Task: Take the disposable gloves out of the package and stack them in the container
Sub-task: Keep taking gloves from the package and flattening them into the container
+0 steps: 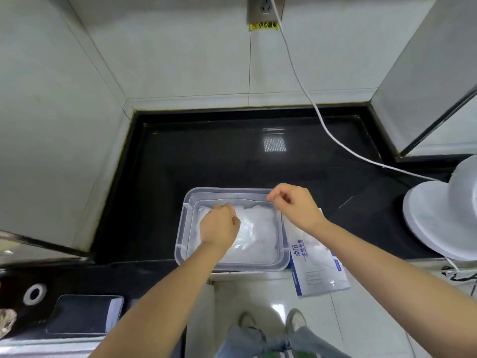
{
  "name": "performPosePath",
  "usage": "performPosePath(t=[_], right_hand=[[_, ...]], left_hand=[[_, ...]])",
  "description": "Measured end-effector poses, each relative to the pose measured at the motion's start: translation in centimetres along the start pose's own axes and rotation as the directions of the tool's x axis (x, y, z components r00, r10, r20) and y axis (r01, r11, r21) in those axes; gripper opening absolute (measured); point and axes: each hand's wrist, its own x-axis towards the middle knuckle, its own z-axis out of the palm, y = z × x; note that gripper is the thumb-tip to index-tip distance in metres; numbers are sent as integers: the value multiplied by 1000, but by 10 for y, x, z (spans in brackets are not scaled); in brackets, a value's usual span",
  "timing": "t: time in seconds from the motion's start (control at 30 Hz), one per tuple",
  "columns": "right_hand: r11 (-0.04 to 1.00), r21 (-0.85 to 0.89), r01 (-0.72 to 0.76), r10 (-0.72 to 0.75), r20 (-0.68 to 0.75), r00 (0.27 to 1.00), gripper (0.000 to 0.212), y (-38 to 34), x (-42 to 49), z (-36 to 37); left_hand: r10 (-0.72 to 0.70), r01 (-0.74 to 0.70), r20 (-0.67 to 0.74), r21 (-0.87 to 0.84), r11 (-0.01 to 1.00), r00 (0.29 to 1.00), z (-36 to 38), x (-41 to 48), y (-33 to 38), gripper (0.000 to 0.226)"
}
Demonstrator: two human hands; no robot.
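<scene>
as the head view looks down, the left hand (219,224) sits inside the clear container (186,220) on the dark tabletop (160,189), fingers curled into the pile of gloves (258,228). the right hand (294,206) hovers over the container's far right corner, fingertips pinched; whether it holds any film cannot be told. the package (318,270) lies just right of the container, nearer the right hand, its long axis running toward the person.

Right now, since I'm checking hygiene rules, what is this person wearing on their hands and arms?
Nothing shows on them: the left hand and right hand are ungloved, the left forearm and right forearm bare to the frame's edge, no sleeves, no watch or wristband visible.
</scene>
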Motion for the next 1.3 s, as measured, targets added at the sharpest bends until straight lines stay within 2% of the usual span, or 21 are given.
performPosePath(t=[0.1,0.2,0.3,0.33,0.4,0.5,0.57,0.63,0.7,0.77,0.83,0.9,0.97,1.0,1.07,1.1,1.17,1.2,1.3], right_hand=[[984,-129,-120,115,-43,992,16,31,-16,-20],[915,-346,-209,263,115,958,8,56,-39,-32],[813,-562,-148,361,289,886,43,76,-59,-32],[789,-603,-121,354,284,891,46,80,-64,-29],[761,-642,-99,303,216,928,37,85,-69,-23],[778,-613,-135,265,127,956,5,85,-76,-23],[779,-616,-120,231,104,967,23,87,-78,-23],[826,-551,-115,202,100,974,22,89,-77,-24],[915,-369,-160,206,89,975,25,95,-75,-26],[959,-187,-213,236,112,965,19,97,-75,-30],[969,-9,-246,244,166,956,15,95,-78,-36],[930,183,-319,286,186,940,19,92,-82,-42],[876,298,-380,347,157,925,12,96,-86,-45],[856,328,-400,377,135,916,5,97,-87,-45],[840,327,-433,417,120,901,18,100,-91,-45],[861,268,-433,413,130,902,21,101,-91,-44],[917,88,-390,374,154,915,12,97,-91,-45],[928,46,-369,359,143,922,17,96,-89,-46],[925,183,-334,317,116,941,17,86,-82,-54]], left_hand=[[24,-28,-44,-101,994,999,-7,-9,33,20],[77,-85,-62,-147,985,995,-6,-21,69,18],[147,-152,-37,-247,957,988,1,-40,104,14],[173,-172,-22,-282,944,985,5,-47,114,12],[218,-198,30,-313,929,975,13,-57,129,13],[263,-212,161,-280,936,951,30,-74,149,20],[227,-155,249,-279,948,942,43,-81,154,24],[160,-76,319,-259,963,934,56,-83,151,37],[102,-33,384,-181,983,918,68,-85,145,66],[62,-1,427,-141,990,902,76,-85,139,87],[53,6,427,-135,991,903,82,-85,137,90],[47,15,396,-152,988,917,84,-84,136,88],[41,31,382,-182,983,923,85,-83,137,89],[40,35,382,-188,982,923,85,-83,137,91],[35,42,376,-193,980,926,88,-83,136,94],[31,46,371,-197,979,928,89,-83,136,95],[27,50,368,-197,979,929,92,-83,136,95],[27,49,368,-194,980,930,92,-82,136,95],[33,40,361,-190,981,932,92,-80,135,94]])
